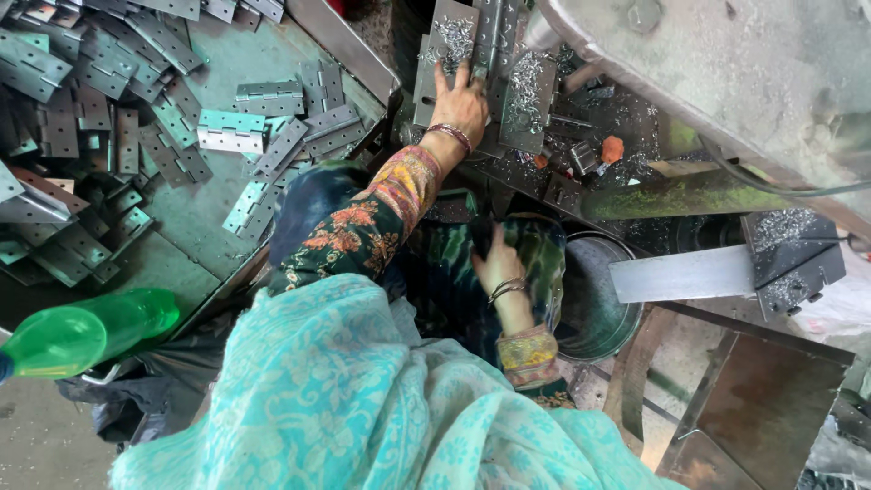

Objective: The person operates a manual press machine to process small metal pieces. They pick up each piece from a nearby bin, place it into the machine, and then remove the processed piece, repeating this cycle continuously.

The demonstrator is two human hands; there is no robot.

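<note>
My left hand (460, 102) is stretched forward and lies with fingers spread on a row of grey metal hinges (454, 41) covered in curly metal shavings (526, 82), under a machine body. My right hand (499, 266) rests on my lap on green and black patterned cloth (544, 249). Its fingers are curled around a small dark piece (484, 238) whose kind I cannot tell. Both wrists carry bangles, and both sleeves are floral.
A green metal tray (245, 54) at the left holds several loose hinges (231, 130). A green plastic bottle (86, 334) lies at the lower left. A metal bucket (594, 299) stands right of my lap, beside a flat steel bar (680, 272) and a rusty stand (762, 408).
</note>
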